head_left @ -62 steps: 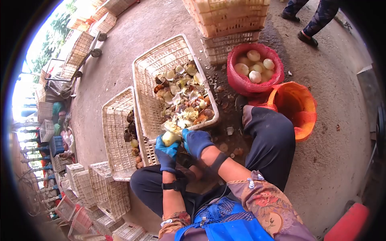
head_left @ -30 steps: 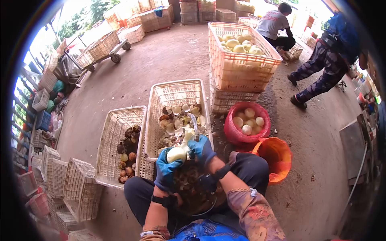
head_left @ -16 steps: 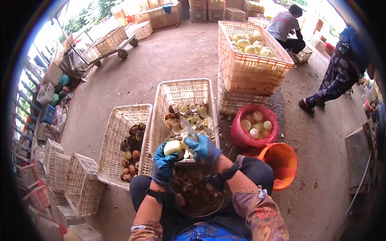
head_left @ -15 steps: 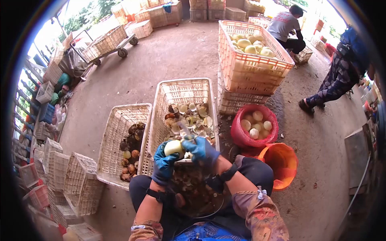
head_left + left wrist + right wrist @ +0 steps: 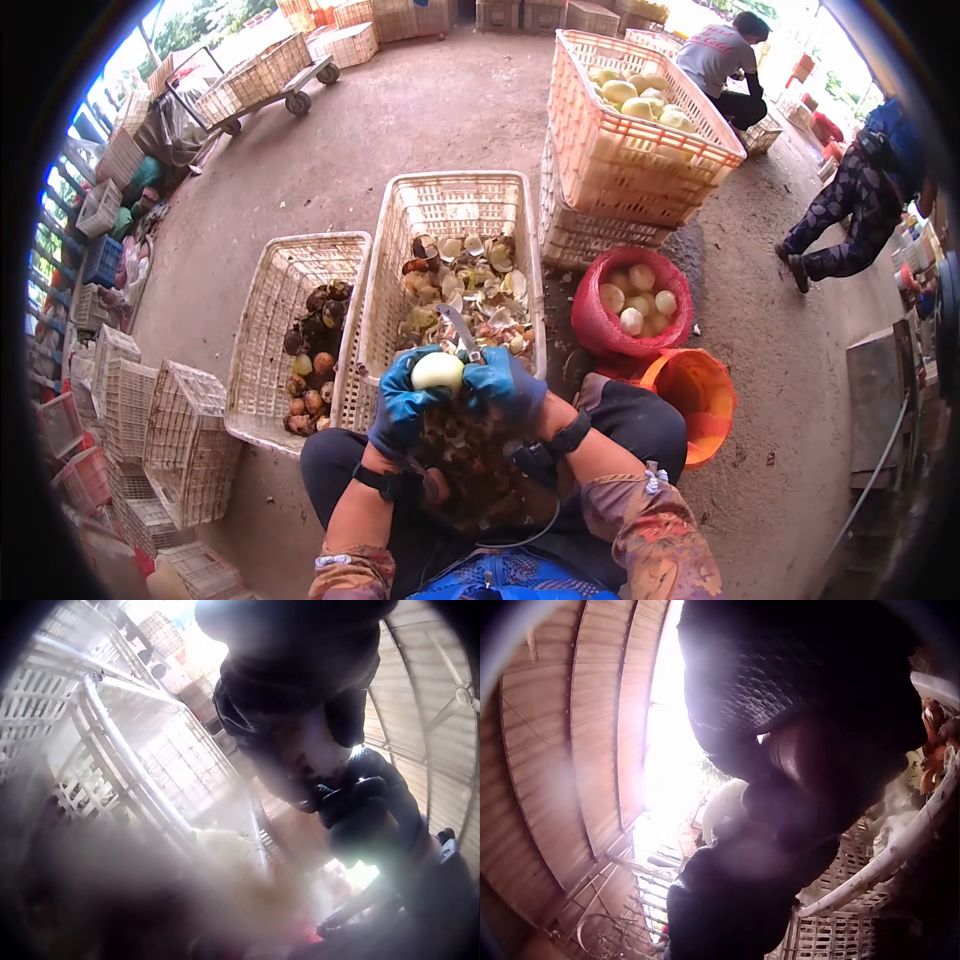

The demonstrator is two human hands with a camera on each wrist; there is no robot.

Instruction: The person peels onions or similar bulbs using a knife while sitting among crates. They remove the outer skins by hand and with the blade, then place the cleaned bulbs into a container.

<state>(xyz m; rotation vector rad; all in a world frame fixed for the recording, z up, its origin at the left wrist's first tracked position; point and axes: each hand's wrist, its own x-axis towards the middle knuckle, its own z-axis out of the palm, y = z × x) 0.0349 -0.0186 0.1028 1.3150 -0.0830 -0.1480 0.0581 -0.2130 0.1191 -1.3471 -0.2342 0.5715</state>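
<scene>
My left hand (image 5: 398,402), in a blue glove, grips a pale, peeled-looking onion (image 5: 438,371) over the near end of a crate. Close at its right, my gloved right hand (image 5: 510,387) holds a knife (image 5: 457,327) whose curved blade points up and away, beyond the onion. The right fingertips are right at the onion's side. Onion skins and scraps (image 5: 470,285) lie in the white crate (image 5: 455,177) ahead. Unpeeled onions (image 5: 312,402) lie in the crate (image 5: 300,243) to its left. Both wrist views are dark and blurred around the gloves.
Right of the scrap crate stand a pink bucket (image 5: 588,325) with peeled onions in liquid and an orange bucket (image 5: 722,405). Behind are stacked crates (image 5: 640,175) topped with peeled onions. One person (image 5: 722,62) crouches; another (image 5: 855,205) walks at far right.
The head view has tilted up since the oldest frame. The right hand, blurred across the onion half a second ago, now sits beside it with the blade visible. The walking person has moved right.
</scene>
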